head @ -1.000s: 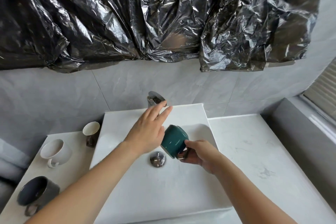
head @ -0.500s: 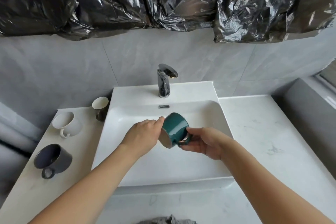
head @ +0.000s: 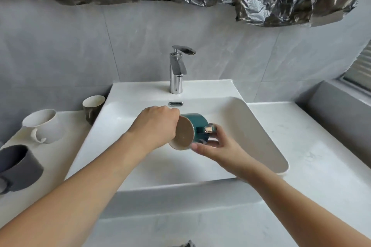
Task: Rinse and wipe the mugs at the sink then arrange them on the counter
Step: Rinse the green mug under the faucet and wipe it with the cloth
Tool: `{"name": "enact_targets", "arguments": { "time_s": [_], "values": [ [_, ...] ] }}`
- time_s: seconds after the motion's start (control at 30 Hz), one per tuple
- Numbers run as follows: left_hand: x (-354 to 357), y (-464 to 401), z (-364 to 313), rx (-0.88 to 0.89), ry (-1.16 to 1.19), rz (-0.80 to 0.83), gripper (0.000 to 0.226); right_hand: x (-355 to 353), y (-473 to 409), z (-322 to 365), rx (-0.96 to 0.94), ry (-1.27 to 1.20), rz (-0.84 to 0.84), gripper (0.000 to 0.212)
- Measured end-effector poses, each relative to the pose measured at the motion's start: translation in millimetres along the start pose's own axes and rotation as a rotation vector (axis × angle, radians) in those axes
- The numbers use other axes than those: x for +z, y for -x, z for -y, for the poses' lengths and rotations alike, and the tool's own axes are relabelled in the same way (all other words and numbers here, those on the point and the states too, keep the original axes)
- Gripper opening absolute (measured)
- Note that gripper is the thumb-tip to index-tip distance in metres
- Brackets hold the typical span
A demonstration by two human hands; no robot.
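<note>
Right now my right hand (head: 215, 147) pinches the green mug (head: 191, 130) by its handle, tipped sideways over the sink (head: 261, 136); my left hand's (head: 154, 126) curled fingers (head: 172, 111) touch its rim. Three mugs (head: 43, 126) stand on the bench (head: 40, 156), left of those fingers.

I noted crumpled black plastic sheeting (head: 281, 0) hanging across the grey tiled wall (head: 80, 50); a window frame (head: 361, 70) at far right; dark fabric (head: 188, 244) at the lower edge.
</note>
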State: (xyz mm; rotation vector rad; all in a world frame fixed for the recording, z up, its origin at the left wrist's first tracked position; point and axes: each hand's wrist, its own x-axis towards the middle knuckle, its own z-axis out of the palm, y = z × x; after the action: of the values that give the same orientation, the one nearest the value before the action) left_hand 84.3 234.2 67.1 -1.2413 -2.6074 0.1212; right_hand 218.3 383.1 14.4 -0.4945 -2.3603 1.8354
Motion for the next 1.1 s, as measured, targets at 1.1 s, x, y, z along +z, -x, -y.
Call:
{"name": "enact_targets", "arguments": {
  "time_s": [1.1],
  "values": [
    [44.9,150.2,-141.0,0.221,0.230,0.640,0.048,-10.0,11.5,-9.5,-0.045,-0.207,-0.041,0.044]
  ]
}}
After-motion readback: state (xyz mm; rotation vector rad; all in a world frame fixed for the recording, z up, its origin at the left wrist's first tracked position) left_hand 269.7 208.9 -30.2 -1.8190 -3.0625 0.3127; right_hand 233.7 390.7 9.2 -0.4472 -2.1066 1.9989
